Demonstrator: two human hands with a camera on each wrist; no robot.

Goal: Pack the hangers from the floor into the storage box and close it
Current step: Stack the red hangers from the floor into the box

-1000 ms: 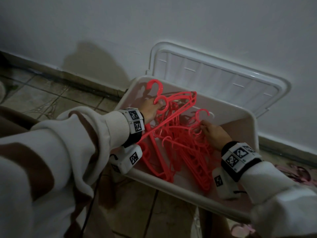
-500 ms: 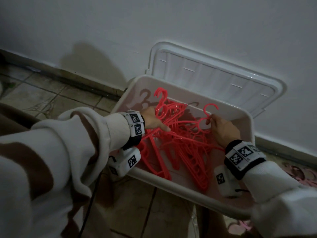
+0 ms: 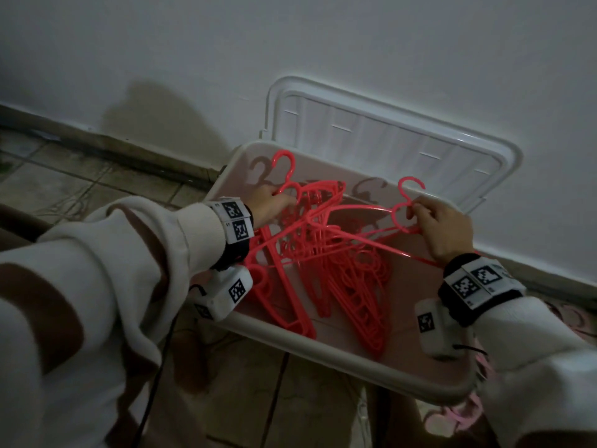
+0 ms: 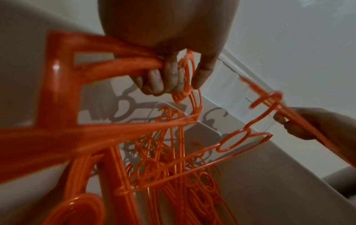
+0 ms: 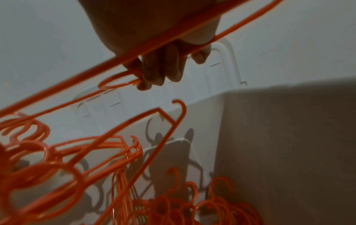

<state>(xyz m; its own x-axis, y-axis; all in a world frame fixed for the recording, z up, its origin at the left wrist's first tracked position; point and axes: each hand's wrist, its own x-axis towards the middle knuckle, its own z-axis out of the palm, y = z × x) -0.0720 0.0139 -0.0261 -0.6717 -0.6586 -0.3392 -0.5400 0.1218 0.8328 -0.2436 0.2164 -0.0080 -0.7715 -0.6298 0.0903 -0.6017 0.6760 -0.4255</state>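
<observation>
An open white storage box [image 3: 339,358] stands on the floor by the wall, with a tangle of red hangers [image 3: 342,276] inside. Its white lid [image 3: 371,137] leans upright against the wall behind it. My left hand [image 3: 269,205] grips several hangers [image 4: 119,67] near their hooks at the box's left side. At the right, my right hand [image 3: 442,224] grips one hanger [image 3: 399,215] by its neck and holds it above the pile. Both fists are curled round red plastic in the wrist views, the left [image 4: 169,79] and the right [image 5: 159,68].
The box sits close to a white wall with a dark skirting [image 3: 97,143]. Tiled floor [image 3: 64,182] lies to the left and in front. Something pink [image 3: 452,418] lies on the floor under the box's right corner. A black cable [image 3: 155,383] hangs from my left wrist.
Both hands have risen and moved apart toward the box's back wall. The right hand's hanger now stands higher over the pile, and the left hand's bunch is lifted too.
</observation>
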